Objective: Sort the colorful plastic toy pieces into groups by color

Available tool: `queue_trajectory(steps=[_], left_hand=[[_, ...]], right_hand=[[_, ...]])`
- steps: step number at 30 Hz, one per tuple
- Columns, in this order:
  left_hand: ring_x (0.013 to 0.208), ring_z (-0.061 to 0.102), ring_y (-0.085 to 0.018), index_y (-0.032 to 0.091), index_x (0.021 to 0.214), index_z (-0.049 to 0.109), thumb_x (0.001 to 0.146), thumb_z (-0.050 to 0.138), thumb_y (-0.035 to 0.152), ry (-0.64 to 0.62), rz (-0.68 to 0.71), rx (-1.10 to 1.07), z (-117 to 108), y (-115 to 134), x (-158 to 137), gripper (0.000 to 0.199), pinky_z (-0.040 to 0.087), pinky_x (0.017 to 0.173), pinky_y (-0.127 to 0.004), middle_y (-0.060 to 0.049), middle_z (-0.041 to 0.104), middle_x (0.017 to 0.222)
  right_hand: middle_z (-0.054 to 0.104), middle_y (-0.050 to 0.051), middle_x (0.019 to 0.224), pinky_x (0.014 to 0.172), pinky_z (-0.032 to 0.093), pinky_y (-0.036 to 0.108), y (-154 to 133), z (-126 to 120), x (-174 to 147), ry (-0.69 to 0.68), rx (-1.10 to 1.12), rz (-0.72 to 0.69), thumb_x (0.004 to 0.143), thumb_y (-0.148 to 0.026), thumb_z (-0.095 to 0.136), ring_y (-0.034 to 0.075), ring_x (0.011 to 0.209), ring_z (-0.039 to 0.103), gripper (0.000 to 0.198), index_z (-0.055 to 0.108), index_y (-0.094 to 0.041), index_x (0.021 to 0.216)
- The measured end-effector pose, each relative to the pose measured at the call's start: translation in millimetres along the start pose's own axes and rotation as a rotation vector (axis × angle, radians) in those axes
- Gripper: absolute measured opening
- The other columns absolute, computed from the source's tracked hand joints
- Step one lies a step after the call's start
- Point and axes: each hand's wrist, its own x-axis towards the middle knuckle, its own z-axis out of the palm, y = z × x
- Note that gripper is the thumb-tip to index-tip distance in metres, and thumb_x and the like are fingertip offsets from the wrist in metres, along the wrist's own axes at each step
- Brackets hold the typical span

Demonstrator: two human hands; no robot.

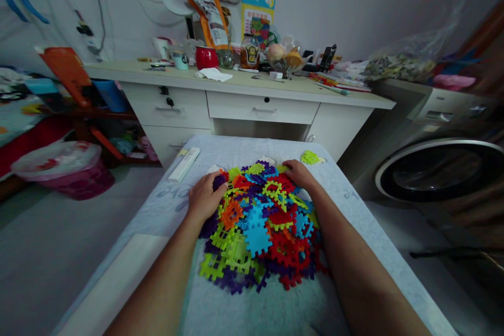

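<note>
A heap of interlocking plastic puzzle tiles (258,231) with toothed edges lies on the cloth-covered table (299,310). The tiles are purple, lime green, red, blue and orange, some solid and some with cut-out middles. My left hand (205,197) rests against the heap's far left side, thumb apart from the fingers, beside a purple tile (219,180). Across from it, my right hand (298,173) reaches round the far right side, its fingers stretched onto the tiles at the heap's edge. Neither hand visibly lifts a tile. The undersides of both hands are hidden.
A white narrow box (184,165) lies at the table's far left. A lime-green tile (310,157) sits apart at the far right. Beyond stands a white desk (260,107) with jars and bags. A washing machine (441,142) is right; a pink bin (71,173) is left.
</note>
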Motion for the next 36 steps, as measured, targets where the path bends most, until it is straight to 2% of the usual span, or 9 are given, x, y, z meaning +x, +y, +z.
queue_trajectory(steps=[4,7,13,17,20,23,27,31,36], left_hand=[[0.128,0.053,-0.03,0.024,0.13,0.057,0.09,0.051,0.04,0.003,0.002,-0.003,0,1,0,0.043,0.039,0.107,-0.051,-0.009,0.059,0.138],[0.129,0.052,-0.031,0.024,0.131,0.057,0.09,0.051,0.04,-0.006,0.001,-0.006,0,0,0,0.044,0.039,0.107,-0.052,-0.01,0.059,0.138],[0.129,0.052,-0.03,0.024,0.131,0.056,0.09,0.052,0.041,0.0,0.009,-0.003,2,-2,1,0.044,0.038,0.107,-0.051,-0.01,0.059,0.139],[0.127,0.053,-0.029,0.025,0.13,0.057,0.09,0.052,0.04,0.007,0.023,-0.006,2,-3,1,0.044,0.039,0.108,-0.047,-0.009,0.06,0.137],[0.126,0.054,-0.029,0.026,0.129,0.058,0.089,0.053,0.041,0.018,0.018,-0.003,3,-2,1,0.043,0.039,0.108,-0.047,-0.008,0.062,0.135],[0.126,0.055,-0.028,0.027,0.127,0.059,0.089,0.053,0.041,0.027,0.027,-0.009,3,-2,1,0.041,0.039,0.107,-0.046,-0.007,0.063,0.133],[0.127,0.054,-0.029,0.025,0.129,0.058,0.089,0.052,0.041,0.02,0.023,-0.006,3,-2,1,0.043,0.04,0.107,-0.048,-0.009,0.061,0.136],[0.127,0.054,-0.029,0.025,0.129,0.057,0.09,0.051,0.041,0.013,0.023,-0.01,3,-3,1,0.043,0.04,0.107,-0.048,-0.009,0.06,0.136],[0.126,0.054,-0.027,0.025,0.129,0.057,0.09,0.052,0.041,0.018,0.028,-0.015,4,-5,1,0.043,0.04,0.107,-0.046,-0.008,0.061,0.135]], right_hand=[[0.07,0.003,0.079,0.07,0.045,0.026,9,-7,0,0.082,0.182,0.126,0.074,-0.019,0.061,0.016,0.072,0.06,0.017,0.071,-0.017,0.087],[0.064,-0.001,0.069,0.063,0.043,0.024,18,-14,-3,0.173,0.384,0.176,0.068,-0.025,0.062,0.014,0.065,0.056,0.011,0.067,-0.017,0.074],[0.058,-0.003,0.06,0.05,0.04,0.023,40,-26,-5,0.434,0.69,0.317,0.062,-0.036,0.065,0.013,0.054,0.053,0.022,0.063,-0.017,0.074],[0.065,0.001,0.068,0.053,0.048,0.026,67,-25,-5,0.717,0.67,0.483,0.064,-0.031,0.063,0.016,0.057,0.063,0.021,0.065,-0.016,0.079],[0.07,0.005,0.071,0.058,0.051,0.028,91,-21,-9,0.823,0.556,0.617,0.064,-0.027,0.063,0.02,0.061,0.068,0.021,0.068,-0.015,0.08],[0.072,0.008,0.07,0.062,0.052,0.031,108,-17,-12,0.865,0.435,0.689,0.066,-0.029,0.064,0.023,0.066,0.069,0.024,0.072,-0.013,0.082],[0.074,0.012,0.078,0.072,0.052,0.034,113,-14,-11,0.899,0.286,0.679,0.071,-0.033,0.061,0.025,0.074,0.068,0.032,0.074,-0.012,0.091],[0.074,0.017,0.096,0.081,0.051,0.036,106,-12,-6,0.746,0.21,0.64,0.074,-0.028,0.055,0.027,0.087,0.067,0.04,0.073,-0.008,0.104],[0.073,0.015,0.101,0.092,0.047,0.037,99,-7,-5,0.608,0.169,0.559,0.069,-0.018,0.049,0.026,0.098,0.064,0.041,0.074,-0.012,0.101]])
